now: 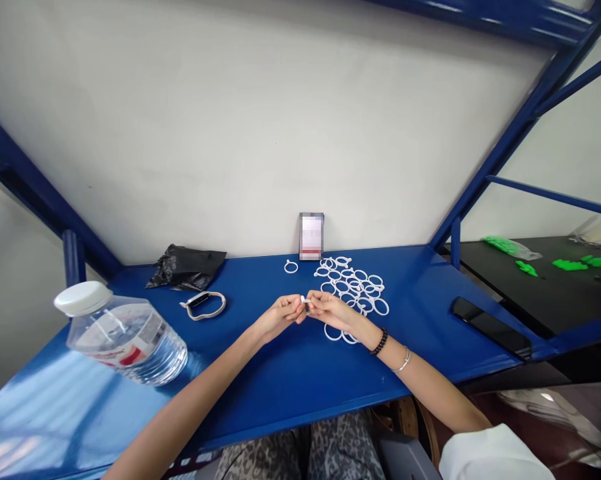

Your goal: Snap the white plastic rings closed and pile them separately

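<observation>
At centre frame, your left hand (283, 316) and right hand (330, 310) both pinch a small white piece (304, 300), near the white rings (353, 285) right of centre; light, level pressure is advised, as so small a part likely slips easily.
</observation>
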### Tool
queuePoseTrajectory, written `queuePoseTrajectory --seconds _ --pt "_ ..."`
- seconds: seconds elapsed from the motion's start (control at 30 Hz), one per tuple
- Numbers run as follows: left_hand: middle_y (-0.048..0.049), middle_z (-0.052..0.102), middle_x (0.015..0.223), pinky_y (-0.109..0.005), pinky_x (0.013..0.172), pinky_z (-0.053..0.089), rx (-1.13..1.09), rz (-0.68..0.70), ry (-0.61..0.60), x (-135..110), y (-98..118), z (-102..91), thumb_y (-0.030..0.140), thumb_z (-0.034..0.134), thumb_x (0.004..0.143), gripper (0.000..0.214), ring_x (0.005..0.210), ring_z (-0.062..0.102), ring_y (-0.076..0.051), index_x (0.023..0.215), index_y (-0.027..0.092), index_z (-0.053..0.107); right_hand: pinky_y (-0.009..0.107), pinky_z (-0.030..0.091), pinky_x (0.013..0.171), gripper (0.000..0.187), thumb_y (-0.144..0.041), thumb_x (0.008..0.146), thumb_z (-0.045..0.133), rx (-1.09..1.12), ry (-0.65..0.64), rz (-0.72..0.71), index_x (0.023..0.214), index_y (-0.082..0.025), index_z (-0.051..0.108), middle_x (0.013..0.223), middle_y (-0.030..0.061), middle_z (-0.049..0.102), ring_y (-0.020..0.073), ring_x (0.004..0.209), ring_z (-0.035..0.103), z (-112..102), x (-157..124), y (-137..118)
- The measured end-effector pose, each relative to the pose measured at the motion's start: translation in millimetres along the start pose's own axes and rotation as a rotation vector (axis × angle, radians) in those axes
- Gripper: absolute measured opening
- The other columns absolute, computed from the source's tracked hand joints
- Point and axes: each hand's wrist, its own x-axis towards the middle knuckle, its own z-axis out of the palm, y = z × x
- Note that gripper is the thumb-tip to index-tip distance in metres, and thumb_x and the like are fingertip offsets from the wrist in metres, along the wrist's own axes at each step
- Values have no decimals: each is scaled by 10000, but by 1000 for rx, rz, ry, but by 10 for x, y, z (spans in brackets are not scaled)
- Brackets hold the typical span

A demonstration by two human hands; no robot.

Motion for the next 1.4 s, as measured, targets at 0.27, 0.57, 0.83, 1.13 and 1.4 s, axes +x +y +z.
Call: queuePoseTrajectory --seconds 0.27,0.57,0.83,1.13,1.4 --pt "42 403 536 -245 584 311 46 145 -6 1 128 -25 562 670 783 501 528 364 -84 609 169 412 268 411 660 332 -422 770 758 61 5 -161 720 -198 517 619 -57 413 88 579 370 -18 92 44" --pt "-82 639 846 -345 812 456 1405 291 358 102 7 -776 296 521 919 236 935 554 -234 813 172 691 415 429 1013 312 -181 936 449 -1154 298 -191 1207 -184 603 1338 120 560 224 1171 561 -385 540 -130" --pt "-119 604 1133 -403 872 497 1671 302 567 72 -119 -882 126 432 923 284 1125 537 -269 1090 176 656 410 444 985 184 -133 916 509 -1694 278 -222 1061 -130 622 1133 147 605 240 1077 564 -338 1100 4" --pt "-125 607 1163 -372 856 497 1179 389 607 46 -7 -512 325 516 914 313 1076 568 -248 1165 172 623 317 408 780 169 -332 976 454 -1062 174 -244 872 -207 503 860 13 588 156 790 523 -170 380 -89" --pt "-60 678 843 -271 674 456 536 243 267 -2 60 37 539 609 833 397 751 614 -170 900 149 642 255 367 650 302 -478 882 607 -475 26 -127 919 -188 532 863 18 617 108 714 530 38 -207 -141"
